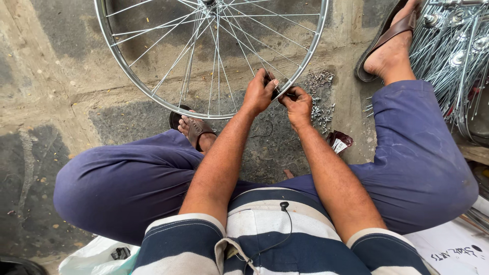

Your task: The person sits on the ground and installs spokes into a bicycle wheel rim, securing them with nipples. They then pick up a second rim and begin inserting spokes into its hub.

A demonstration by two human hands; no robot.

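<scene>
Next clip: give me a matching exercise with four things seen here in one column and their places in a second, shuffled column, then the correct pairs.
Things:
1. silver spoked bicycle wheel rim
2. pile of small silver metal nipples
3. bundle of loose silver spokes
4. white plastic bag

Places:
A. at the bottom left, beside the person's thigh
B. at the top right, beyond the sandalled foot
C. on the ground just right of the right hand
D. standing on the ground, gripped at its lower edge by the left hand

Pairs: 1-D, 2-C, 3-B, 4-A

Light: soft, even daylight | shadows: faint | focus: sharp mid-frame | edges: seemingly slight wide-angle bend
</scene>
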